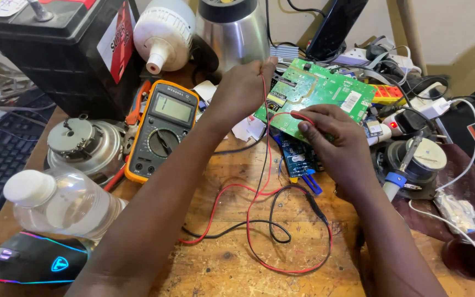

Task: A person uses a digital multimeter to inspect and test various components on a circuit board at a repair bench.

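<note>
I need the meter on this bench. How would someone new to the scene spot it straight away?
Start at the big black box-shaped battery at the bench's far left corner. Just in front of it to the right, beside the person's left forearm, lies the orange-cased handheld multimeter. It alone has a grey display above a round black dial; the neighbouring round silver metal part has neither.

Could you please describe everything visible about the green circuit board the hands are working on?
The flat green circuit board lies tilted toward the back of the cluttered wooden workbench, with pale traces and a white label. The right hand rests on its near edge, pinching a red test lead; the left hand holds the lead beside its left edge.
</note>
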